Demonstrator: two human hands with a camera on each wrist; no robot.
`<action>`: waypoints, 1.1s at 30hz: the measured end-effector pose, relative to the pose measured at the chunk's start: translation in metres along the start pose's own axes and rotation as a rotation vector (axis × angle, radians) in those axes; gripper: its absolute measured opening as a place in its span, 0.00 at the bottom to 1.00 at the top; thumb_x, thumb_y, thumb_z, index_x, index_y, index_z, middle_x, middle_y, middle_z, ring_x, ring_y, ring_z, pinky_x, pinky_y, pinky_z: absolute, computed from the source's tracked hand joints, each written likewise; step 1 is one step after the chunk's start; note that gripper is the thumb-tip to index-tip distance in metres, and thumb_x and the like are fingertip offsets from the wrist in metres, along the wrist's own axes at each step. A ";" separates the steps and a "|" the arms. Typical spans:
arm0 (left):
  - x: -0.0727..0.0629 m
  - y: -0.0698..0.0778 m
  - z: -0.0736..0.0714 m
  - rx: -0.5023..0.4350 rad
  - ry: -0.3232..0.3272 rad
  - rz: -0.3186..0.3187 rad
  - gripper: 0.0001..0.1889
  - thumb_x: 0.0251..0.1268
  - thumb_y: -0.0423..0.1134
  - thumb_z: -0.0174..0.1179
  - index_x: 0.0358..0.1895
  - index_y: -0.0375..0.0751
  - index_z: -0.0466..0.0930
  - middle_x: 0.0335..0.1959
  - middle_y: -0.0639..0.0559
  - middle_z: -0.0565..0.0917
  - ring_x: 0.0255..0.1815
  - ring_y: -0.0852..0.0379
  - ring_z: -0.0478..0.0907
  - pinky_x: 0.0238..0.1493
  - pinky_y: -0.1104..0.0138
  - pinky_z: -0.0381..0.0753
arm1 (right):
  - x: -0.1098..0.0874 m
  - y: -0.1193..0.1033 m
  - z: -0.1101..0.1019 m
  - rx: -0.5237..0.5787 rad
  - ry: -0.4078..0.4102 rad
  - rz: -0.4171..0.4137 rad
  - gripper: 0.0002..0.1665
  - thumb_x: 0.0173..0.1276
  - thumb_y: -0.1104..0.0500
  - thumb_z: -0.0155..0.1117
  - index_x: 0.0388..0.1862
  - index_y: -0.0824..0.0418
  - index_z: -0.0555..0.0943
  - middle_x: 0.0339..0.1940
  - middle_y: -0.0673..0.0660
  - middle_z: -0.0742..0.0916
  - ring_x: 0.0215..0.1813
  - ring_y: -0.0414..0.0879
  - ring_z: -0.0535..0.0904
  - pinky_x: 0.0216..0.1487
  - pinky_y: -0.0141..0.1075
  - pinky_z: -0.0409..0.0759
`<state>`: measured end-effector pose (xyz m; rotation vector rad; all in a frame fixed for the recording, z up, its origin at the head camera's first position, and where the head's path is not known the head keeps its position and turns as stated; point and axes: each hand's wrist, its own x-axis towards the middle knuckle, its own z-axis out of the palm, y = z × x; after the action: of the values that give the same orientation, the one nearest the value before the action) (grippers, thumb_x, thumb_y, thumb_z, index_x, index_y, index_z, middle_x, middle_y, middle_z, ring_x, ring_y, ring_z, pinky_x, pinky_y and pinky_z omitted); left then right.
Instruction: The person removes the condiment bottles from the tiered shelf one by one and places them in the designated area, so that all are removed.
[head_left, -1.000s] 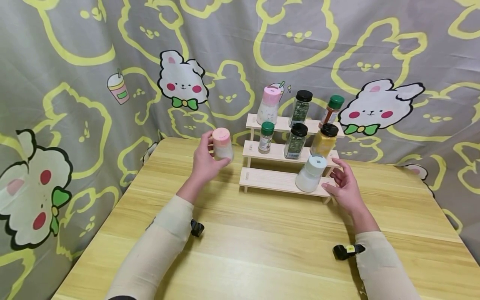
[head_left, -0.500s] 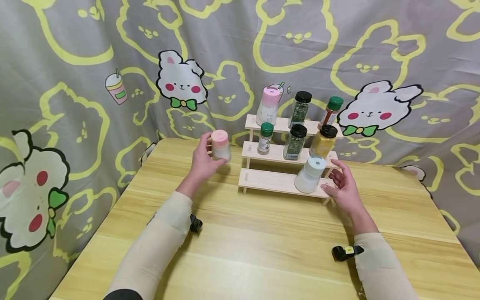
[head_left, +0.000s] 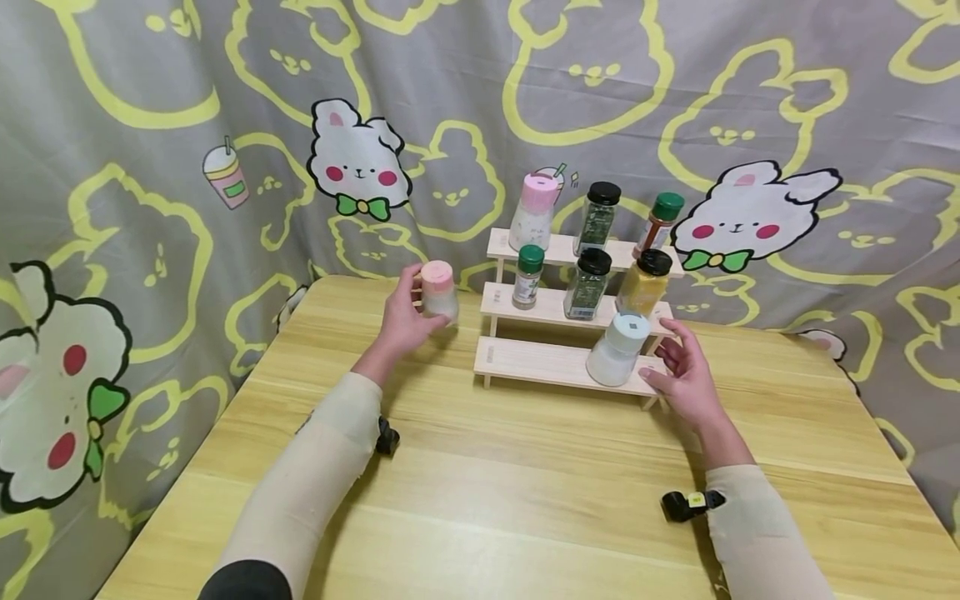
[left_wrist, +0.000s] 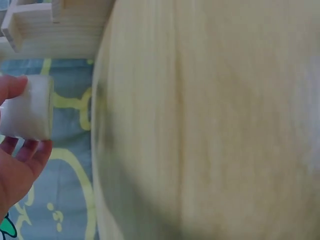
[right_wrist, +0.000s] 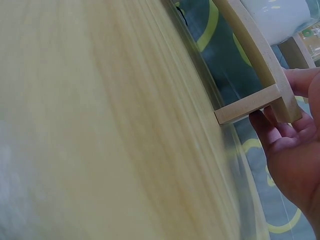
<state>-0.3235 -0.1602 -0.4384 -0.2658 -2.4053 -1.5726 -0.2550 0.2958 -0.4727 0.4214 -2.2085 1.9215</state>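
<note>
My left hand (head_left: 405, 321) holds a small jar with a pink lid (head_left: 441, 296) upright, left of a three-tier wooden spice rack (head_left: 532, 358). Thumb and fingers wrap its white body, seen side-on in the left wrist view (left_wrist: 35, 107). At the rack's right end, my right hand (head_left: 686, 379) grips the lowest tier. In the right wrist view its thumb lies over the board and its fingers (right_wrist: 265, 130) curl under, behind the leg. A jar with a pale blue lid (head_left: 617, 354) stands on that tier, close to the right thumb.
On the middle tier stand a green-capped shaker (head_left: 528, 279), a black-capped herb jar (head_left: 588, 287) and a yellow spice jar (head_left: 643, 283). The top tier bears a pink-lidded jar (head_left: 532, 221), a black-capped jar (head_left: 597, 221) and a green-capped bottle (head_left: 660, 223). A patterned curtain (head_left: 450, 75) hangs behind the table (head_left: 525, 475).
</note>
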 end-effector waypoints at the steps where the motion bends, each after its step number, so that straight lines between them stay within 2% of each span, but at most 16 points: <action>1: 0.001 -0.002 0.000 -0.002 -0.002 -0.001 0.49 0.48 0.25 0.76 0.73 0.47 0.58 0.60 0.38 0.73 0.56 0.41 0.75 0.57 0.53 0.78 | 0.000 0.000 0.000 -0.002 0.000 0.004 0.51 0.59 0.83 0.63 0.78 0.55 0.59 0.63 0.55 0.76 0.61 0.43 0.73 0.61 0.29 0.71; 5: 0.004 -0.007 0.002 -0.009 -0.014 -0.016 0.49 0.48 0.25 0.76 0.74 0.47 0.57 0.61 0.38 0.72 0.57 0.41 0.74 0.57 0.54 0.77 | 0.000 -0.001 0.000 -0.007 0.003 0.012 0.52 0.60 0.82 0.63 0.78 0.54 0.59 0.64 0.56 0.76 0.61 0.43 0.73 0.63 0.31 0.70; 11: 0.013 -0.012 0.004 -0.019 -0.027 -0.036 0.50 0.49 0.24 0.75 0.75 0.48 0.56 0.62 0.38 0.71 0.59 0.42 0.73 0.59 0.55 0.76 | 0.001 0.000 0.002 0.002 0.002 0.007 0.51 0.59 0.83 0.62 0.78 0.55 0.59 0.62 0.53 0.76 0.60 0.44 0.73 0.59 0.28 0.73; 18: 0.020 -0.019 0.008 -0.021 -0.056 -0.023 0.49 0.49 0.23 0.74 0.73 0.47 0.57 0.61 0.37 0.71 0.59 0.40 0.74 0.59 0.54 0.76 | 0.000 0.000 0.002 0.025 0.005 -0.006 0.52 0.59 0.84 0.61 0.78 0.55 0.59 0.61 0.51 0.77 0.60 0.43 0.73 0.59 0.26 0.72; 25: 0.025 -0.020 0.011 -0.013 -0.085 -0.017 0.49 0.48 0.22 0.74 0.73 0.47 0.57 0.60 0.36 0.72 0.59 0.40 0.74 0.59 0.54 0.77 | 0.000 0.000 0.001 0.037 0.005 -0.021 0.51 0.59 0.85 0.61 0.77 0.56 0.59 0.61 0.52 0.78 0.60 0.44 0.74 0.62 0.29 0.71; 33: 0.026 -0.026 0.010 -0.017 -0.099 -0.028 0.48 0.48 0.21 0.74 0.72 0.47 0.58 0.59 0.36 0.72 0.58 0.39 0.74 0.58 0.52 0.77 | 0.001 0.002 0.002 0.041 0.002 -0.017 0.51 0.59 0.85 0.61 0.77 0.56 0.60 0.62 0.52 0.78 0.60 0.45 0.74 0.60 0.29 0.73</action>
<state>-0.3570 -0.1612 -0.4569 -0.3218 -2.4806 -1.6295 -0.2561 0.2943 -0.4741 0.4431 -2.1606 1.9603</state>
